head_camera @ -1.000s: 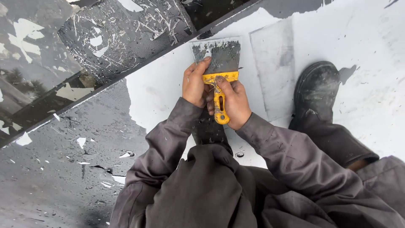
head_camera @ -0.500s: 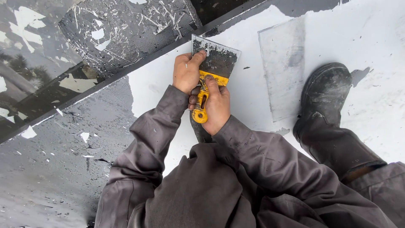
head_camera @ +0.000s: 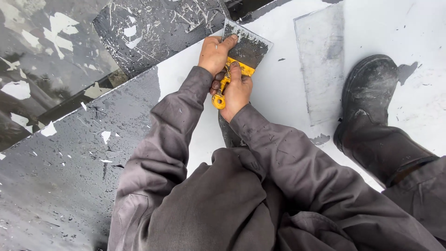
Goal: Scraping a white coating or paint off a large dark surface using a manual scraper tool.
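The right hand (head_camera: 238, 93) wraps the yellow handle (head_camera: 222, 90) of a wide scraper (head_camera: 246, 46), fingers closed round it, thumb laid along the top, likely to steer. The left hand (head_camera: 213, 53) closes on the handle near the blade's left corner, one finger stretched onto the metal, seemingly to press the edge flat. The blade lies tilted on a white surface (head_camera: 278, 102), just beside the dark, flaking panel (head_camera: 153, 28). A clear rectangular sheet (head_camera: 320, 65) lies flat to the right, near a black boot (head_camera: 371, 93). No packages, labels or signs show.
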